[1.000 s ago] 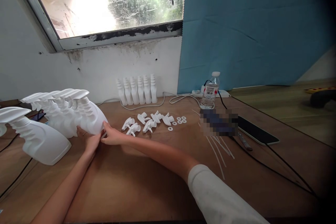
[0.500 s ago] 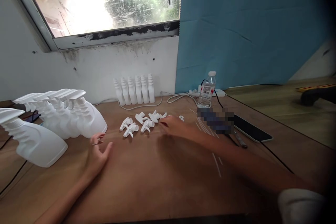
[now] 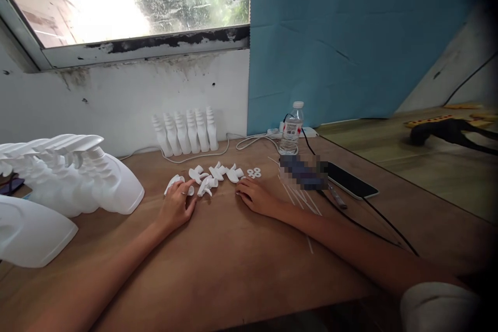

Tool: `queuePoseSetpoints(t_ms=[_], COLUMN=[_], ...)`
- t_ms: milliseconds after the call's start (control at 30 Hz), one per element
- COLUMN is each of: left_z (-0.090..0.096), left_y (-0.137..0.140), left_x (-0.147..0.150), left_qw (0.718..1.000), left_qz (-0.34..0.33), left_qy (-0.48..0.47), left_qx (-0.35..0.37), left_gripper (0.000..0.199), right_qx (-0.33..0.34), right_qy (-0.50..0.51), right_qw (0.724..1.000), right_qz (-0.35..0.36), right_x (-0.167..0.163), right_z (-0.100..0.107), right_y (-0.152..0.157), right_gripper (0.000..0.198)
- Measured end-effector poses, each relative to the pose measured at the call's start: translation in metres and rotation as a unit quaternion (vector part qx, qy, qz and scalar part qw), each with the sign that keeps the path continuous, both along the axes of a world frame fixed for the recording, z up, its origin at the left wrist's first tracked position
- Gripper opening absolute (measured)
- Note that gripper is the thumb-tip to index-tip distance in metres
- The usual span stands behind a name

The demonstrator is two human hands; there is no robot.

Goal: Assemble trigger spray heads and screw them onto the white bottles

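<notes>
My left hand (image 3: 177, 207) reaches over the left end of a group of white trigger sprayer heads (image 3: 206, 185), its thumb and fingers apart. Its fingers partly cover a sprayer head (image 3: 171, 184); whether they touch it I cannot tell. My right hand (image 3: 257, 198) rests on the table at the group's right end, fingers bent and slightly apart, with nothing seen in them. Just beyond its fingertips lies another sprayer head (image 3: 234, 174). Several small white washers (image 3: 254, 172) lie just behind the right hand.
Large white spray bottles (image 3: 116, 187) crowd the left side. Slim white bottles (image 3: 192, 132) line the wall. At right are a water bottle (image 3: 291, 132), a phone (image 3: 352, 180), a cutter knife (image 3: 337, 197), thin white tubes (image 3: 295, 194), cables and a blurred-out item.
My left hand has moved right and forward from beside the spray bottles onto the sprayer heads. The right hand has drawn back slightly, uncovering a sprayer head and more washers. The view has turned right.
</notes>
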State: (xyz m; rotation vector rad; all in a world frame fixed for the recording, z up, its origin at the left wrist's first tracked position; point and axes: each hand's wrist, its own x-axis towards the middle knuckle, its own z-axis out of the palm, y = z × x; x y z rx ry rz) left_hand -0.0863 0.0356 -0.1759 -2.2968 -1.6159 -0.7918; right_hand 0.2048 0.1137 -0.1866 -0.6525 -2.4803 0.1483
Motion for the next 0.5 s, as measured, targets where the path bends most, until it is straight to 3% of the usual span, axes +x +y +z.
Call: queuePoseSetpoints(t_ms=[167,333,500], left_z=[0.002,0.006,0.004], left_y=[-0.009,-0.035,-0.054], left_x=[-0.006,0.02,0.042], left_qw=[0.997,0.973,0.94], left_qz=[-0.058,-0.131,-0.202], left_qy=[-0.049,-0.185,-0.247], left_qx=[0.008,0.032,-0.125], left_gripper=[0.03,0.03,0.037], right_qx=[-0.04,-0.058,-0.05], right_qy=[0.035,0.05,0.121], right_qw=[0.998,0.995,0.99], right_qz=[0.03,0.063,0.049], right_x=[0.001,0.0,-0.007], right_z=[0.0,0.001,0.011], right_y=[0.001,-0.004,-0.026], right_gripper=[0.016,0.014,0.015])
